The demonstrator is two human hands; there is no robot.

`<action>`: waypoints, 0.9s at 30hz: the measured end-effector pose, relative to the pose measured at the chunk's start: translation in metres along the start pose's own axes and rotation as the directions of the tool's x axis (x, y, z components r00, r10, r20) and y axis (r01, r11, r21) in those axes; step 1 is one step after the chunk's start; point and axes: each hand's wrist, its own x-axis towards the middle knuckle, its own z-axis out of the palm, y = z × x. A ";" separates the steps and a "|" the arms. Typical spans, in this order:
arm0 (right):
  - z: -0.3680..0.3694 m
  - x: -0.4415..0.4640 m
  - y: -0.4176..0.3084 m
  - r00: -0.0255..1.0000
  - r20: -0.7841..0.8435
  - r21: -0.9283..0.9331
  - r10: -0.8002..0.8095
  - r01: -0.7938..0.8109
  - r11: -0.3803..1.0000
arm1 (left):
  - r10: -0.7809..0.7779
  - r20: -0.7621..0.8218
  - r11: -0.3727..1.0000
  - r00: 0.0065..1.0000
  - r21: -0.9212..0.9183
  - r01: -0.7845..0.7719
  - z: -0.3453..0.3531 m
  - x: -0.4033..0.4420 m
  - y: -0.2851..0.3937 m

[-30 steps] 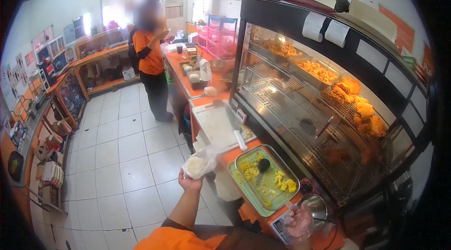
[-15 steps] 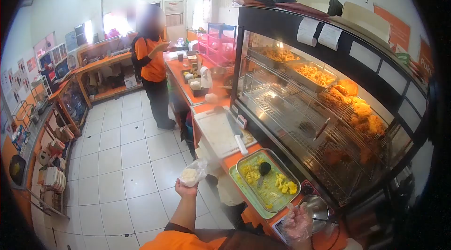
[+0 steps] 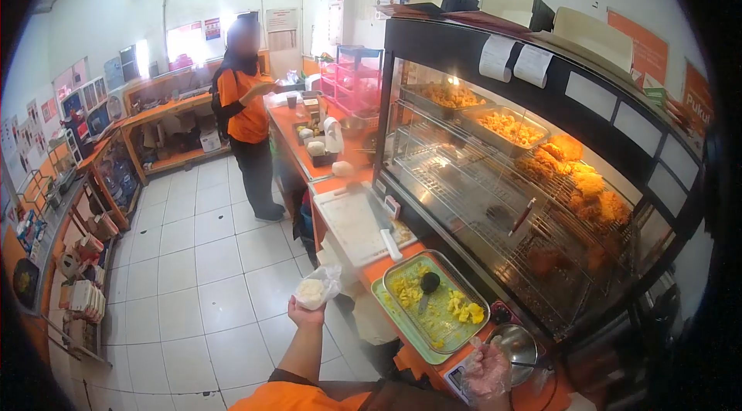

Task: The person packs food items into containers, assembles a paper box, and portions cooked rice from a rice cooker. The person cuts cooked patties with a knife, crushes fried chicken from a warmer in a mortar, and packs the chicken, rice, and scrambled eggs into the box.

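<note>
My left hand (image 3: 306, 314) is closed around the lower part of a clear plastic bag of rice (image 3: 313, 292), held out over the floor beside the counter. My right hand (image 3: 488, 374), in a crumpled clear plastic glove, is at the counter's near end. It hovers by a small digital scale (image 3: 456, 382) and a metal bowl (image 3: 516, 349). Glare and creases in the glove hide whether its fingers hold anything. Left of the bowl, a metal tray (image 3: 434, 317) with yellow food pieces (image 3: 468, 309) and a black ladle (image 3: 429, 284) rests on a green tray (image 3: 389, 304).
A heated glass display case (image 3: 464, 171) with fried food stands along the counter's right side. Beyond the trays lie a white cutting board (image 3: 348, 225) and a knife (image 3: 389, 241). A co-worker (image 3: 249, 113) stands at the counter's far end. Shelves (image 3: 85, 256) line the left wall.
The view has shifted slightly, moving the counter and case a little left in the picture. My left hand still holds the bag of rice. The co-worker's head and arms have moved slightly.
</note>
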 end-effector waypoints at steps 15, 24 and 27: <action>0.010 -0.018 -0.007 0.992 0.066 -0.353 -0.105 0.122 0.928 | -0.370 0.370 0.871 0.852 0.458 0.179 0.072 -0.096 -0.099; 0.031 -0.033 -0.078 0.758 0.571 -0.717 -0.316 0.648 0.257 | -0.778 0.281 0.623 0.562 0.229 0.748 0.073 -0.217 -0.183; 0.015 -0.040 -0.079 0.512 0.713 -0.651 -0.478 0.738 -0.180 | -0.863 0.291 0.477 0.414 0.193 0.857 0.080 -0.251 -0.196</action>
